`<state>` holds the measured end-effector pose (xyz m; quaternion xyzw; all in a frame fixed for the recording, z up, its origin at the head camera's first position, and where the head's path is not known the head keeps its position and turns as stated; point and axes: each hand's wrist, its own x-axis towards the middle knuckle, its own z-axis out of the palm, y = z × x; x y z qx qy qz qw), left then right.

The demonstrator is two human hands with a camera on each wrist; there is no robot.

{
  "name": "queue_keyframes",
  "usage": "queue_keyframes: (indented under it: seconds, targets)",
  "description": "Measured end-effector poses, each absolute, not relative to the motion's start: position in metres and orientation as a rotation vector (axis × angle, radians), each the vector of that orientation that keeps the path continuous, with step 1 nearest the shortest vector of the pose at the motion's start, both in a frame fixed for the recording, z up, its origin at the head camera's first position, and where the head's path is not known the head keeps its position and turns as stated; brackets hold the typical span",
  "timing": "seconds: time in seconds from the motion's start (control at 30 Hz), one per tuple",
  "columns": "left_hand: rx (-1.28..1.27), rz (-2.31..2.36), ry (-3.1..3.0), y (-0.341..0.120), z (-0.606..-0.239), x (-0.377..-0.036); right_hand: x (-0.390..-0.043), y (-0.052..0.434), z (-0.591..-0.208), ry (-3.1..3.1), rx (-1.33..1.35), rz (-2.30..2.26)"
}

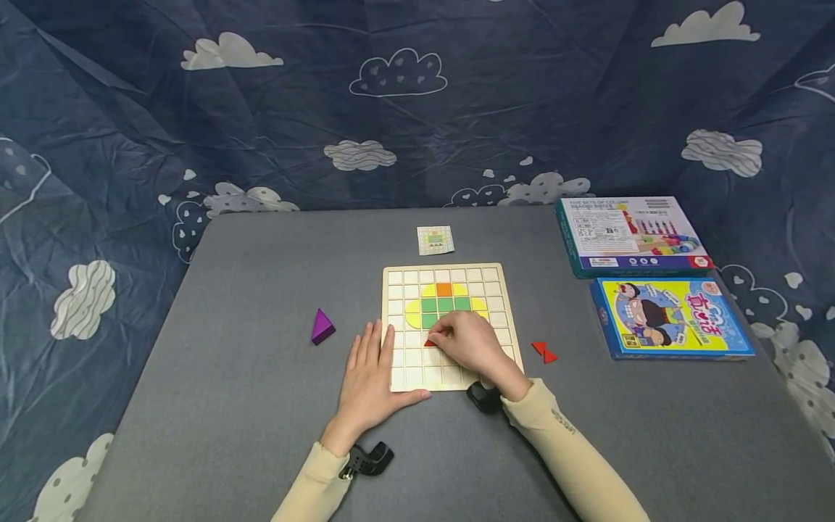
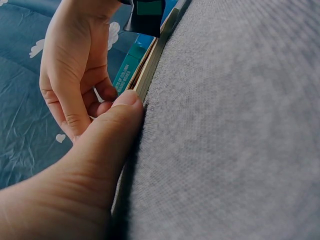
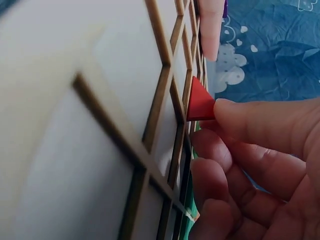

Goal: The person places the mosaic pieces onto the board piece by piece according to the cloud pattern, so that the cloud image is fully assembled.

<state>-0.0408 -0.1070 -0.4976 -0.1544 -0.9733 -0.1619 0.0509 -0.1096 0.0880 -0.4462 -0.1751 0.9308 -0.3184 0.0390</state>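
A wooden grid board [image 1: 407, 376] lies flat in the middle of the table. My right hand [image 1: 471, 342] pinches a red triangle [image 3: 201, 102] between thumb and fingers, close over a cell below the green squares. Several green squares [image 1: 429, 320], an orange square [image 1: 443, 290] and yellow rounded pieces [image 1: 413, 313] sit in the upper cells. At the board's left edge my left hand [image 1: 368, 380] rests with straight fingers, its thumb [image 2: 112, 130] along the near edge. Two more red triangles [image 1: 550, 357] lie on the table to the right of the board.
Behind the board is a small pattern card [image 1: 435, 241]. A purple triangular block [image 1: 322, 328] stands on the grey table [image 1: 215, 377] at left. On the right lie a white and teal game box [image 1: 636, 232] and a blue and yellow box [image 1: 675, 319].
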Motion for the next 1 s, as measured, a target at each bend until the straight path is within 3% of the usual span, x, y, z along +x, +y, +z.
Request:
queue_keyframes:
  seconds: [1.0]
  targets:
    - [-0.473,-0.507,-2.968,-0.1076,-0.4984,-0.0412,-0.1107,0.0886,-0.445,2.796,-0.433,-1.006]
